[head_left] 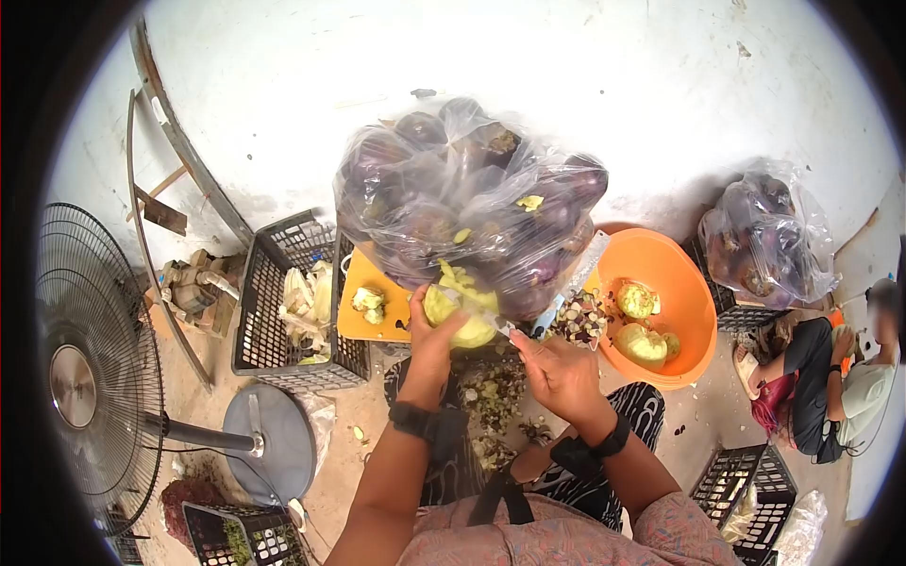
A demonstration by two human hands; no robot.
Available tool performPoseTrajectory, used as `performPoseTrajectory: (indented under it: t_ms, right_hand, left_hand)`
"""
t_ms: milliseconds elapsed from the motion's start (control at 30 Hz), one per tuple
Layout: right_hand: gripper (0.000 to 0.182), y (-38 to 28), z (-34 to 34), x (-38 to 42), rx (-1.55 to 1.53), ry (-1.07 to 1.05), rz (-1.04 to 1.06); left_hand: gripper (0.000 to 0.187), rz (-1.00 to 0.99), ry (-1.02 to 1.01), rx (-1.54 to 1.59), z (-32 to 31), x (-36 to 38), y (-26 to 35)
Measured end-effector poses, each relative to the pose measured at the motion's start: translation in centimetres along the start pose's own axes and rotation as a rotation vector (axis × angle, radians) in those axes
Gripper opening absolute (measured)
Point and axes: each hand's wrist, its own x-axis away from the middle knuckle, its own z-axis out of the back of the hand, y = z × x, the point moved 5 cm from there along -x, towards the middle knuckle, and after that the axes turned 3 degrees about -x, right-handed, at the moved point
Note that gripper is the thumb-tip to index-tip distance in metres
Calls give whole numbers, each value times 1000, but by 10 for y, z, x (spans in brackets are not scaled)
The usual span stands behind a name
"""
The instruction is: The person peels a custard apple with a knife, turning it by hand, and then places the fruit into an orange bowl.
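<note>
My left hand (434,332) is closed around a peeled yellow-green eggplant (474,330), with pale strips lying over its top. In my right hand (564,375) is a small knife (497,324), its blade against the eggplant's near side; most of its handle is hidden by my fingers. Right behind the eggplant bulges a clear plastic bag (462,189) of dark purple eggplants. To the left, a pale trimmed piece (369,303) sits on a yellow-orange board (359,328). On the right, an orange basin (694,283) holds several peeled eggplants (642,345).
Left stand a black crate (300,375) with pale scraps and a large fan (85,377). Cut scraps (578,319) lie beside the basin, and more peelings (495,396) below my hands. Far right are another eggplant bag (766,231), a crate (750,486) and a seated person (821,377).
</note>
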Motion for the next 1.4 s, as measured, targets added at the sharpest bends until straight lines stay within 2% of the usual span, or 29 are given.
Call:
performPoseTrajectory:
  t_ms: [533, 1000, 1400]
  right_hand:
    - [42, -1, 4, -6, 110, 1, 62]
    - [43, -2, -18, -30, 104, -16, 31]
    - [37, 3, -4, -13, 120, -22, -17]
  left_hand:
    - [70, -24, -4, -33, -4, 0, 2]
    - [70, -57, 12, -30, -7, 1, 4]
    - [69, -48, -11, -49, -4, -1, 0]
